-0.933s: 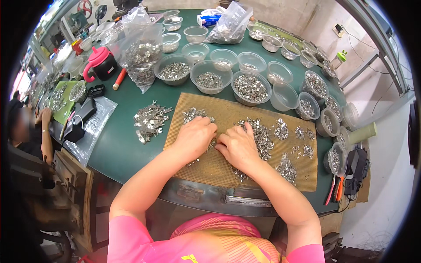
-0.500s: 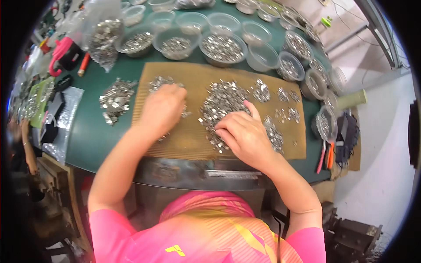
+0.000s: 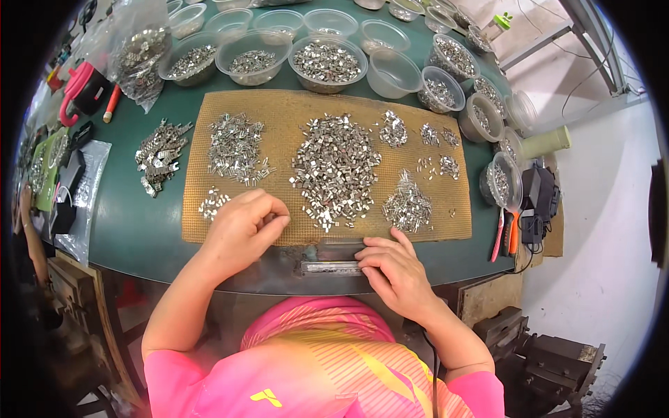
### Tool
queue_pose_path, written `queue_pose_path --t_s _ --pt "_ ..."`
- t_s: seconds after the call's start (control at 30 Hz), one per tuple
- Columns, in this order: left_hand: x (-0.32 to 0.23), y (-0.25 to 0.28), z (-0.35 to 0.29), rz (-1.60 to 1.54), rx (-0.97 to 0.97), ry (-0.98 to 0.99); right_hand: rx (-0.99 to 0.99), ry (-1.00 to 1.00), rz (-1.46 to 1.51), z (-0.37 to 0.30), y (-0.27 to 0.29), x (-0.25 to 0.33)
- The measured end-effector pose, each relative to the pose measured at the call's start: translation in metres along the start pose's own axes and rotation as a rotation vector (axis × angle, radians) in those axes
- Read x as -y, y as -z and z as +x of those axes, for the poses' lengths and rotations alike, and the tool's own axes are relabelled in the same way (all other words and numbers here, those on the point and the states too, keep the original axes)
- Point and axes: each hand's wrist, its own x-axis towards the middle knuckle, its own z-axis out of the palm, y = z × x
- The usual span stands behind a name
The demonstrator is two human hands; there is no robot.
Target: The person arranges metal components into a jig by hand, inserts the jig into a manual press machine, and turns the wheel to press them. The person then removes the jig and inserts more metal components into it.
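My left hand [image 3: 244,233] is over the front left of the brown ribbed mat [image 3: 282,174], its fingers curled and thumb pressed to the forefinger; anything in the pinch is too small to make out. By the mat's front edge, my right hand [image 3: 394,273] has its bent fingertips at the right end of a narrow metal strip [image 3: 327,267]. What those fingertips hold, if anything, is hidden. A large heap of small square metal pieces [image 3: 334,167] covers the mat's middle. Slim metal pieces [image 3: 235,146] form a pile left of it, and another pile [image 3: 408,207] lies above my right hand.
Clear plastic bowls [image 3: 329,63] of metal parts line the back and right. A loose pile [image 3: 160,155] lies left of the mat. Orange-handled pliers [image 3: 513,233] lie at right, a pink-and-black cup [image 3: 85,87] stands far left. Another person's arm [image 3: 31,226] shows at the left edge.
Both hands have drawn back toward me: the left from the left pile to the mat's front, the right from the central heap to the metal strip. The view has shifted slightly.
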Motion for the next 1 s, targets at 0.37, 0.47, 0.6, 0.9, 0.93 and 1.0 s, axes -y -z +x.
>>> queue_pose_path --t_s 0.37,0.47,0.6,0.9,0.93,1.0 --pt "0.038 0.009 0.021 0.543 -0.306 -0.209 -0.112 0.186 -0.164 -0.012 -0.004 0.006" --pt "0.039 0.01 0.02 0.533 -0.304 -0.222 -0.088 0.216 -0.217 -0.022 -0.003 0.004" --pt "0.03 0.012 0.016 0.369 -0.295 -0.224 -0.063 0.215 -0.185 -0.019 0.002 -0.001" --pt "-0.038 -0.034 -0.008 -0.154 0.074 -0.209 -0.127 0.042 0.042 0.013 0.016 0.007" --pt "-0.044 -0.042 -0.01 -0.182 0.062 -0.228 -0.134 0.045 0.073 0.014 0.016 0.01" --pt "-0.05 -0.058 -0.012 -0.245 0.014 -0.276 -0.157 0.088 0.099 0.018 0.015 0.013"
